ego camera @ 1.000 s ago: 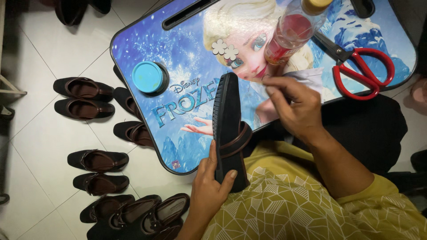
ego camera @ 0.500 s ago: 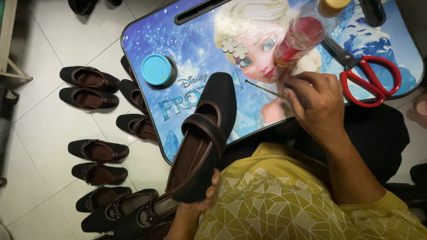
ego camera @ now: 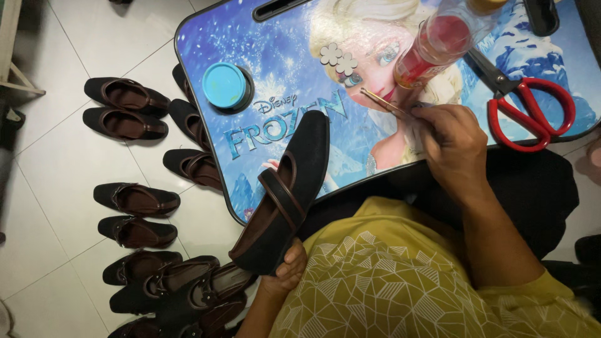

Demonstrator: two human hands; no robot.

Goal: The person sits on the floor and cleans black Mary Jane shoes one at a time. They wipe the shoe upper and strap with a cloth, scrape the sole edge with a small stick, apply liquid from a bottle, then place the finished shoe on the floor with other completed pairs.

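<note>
Head view: left hand [ego camera: 285, 270] has its fingers closed round the heel of a black suede strap shoe [ego camera: 285, 194], toe resting on the blue printed lap bench [ego camera: 263, 134] at 12 o'clock; right hand [ego camera: 452, 145] pinches a thin brass-coloured stick [ego camera: 380, 102]. Risk, judged: the heel-only hold could let the shoe tip off the bench edge. Count: one red-handled scissors [ego camera: 529, 112], one blue round lid [ego camera: 224, 85], one red-filled clear bottle [ego camera: 441, 40], about ten loose shoes on the floor [ego camera: 56, 181] at 9 o'clock.

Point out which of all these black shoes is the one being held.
The black shoe with the brown strap, gripped at its heel by the left hand, toe resting on the lap tray. All other shoes lie on the floor.
</note>
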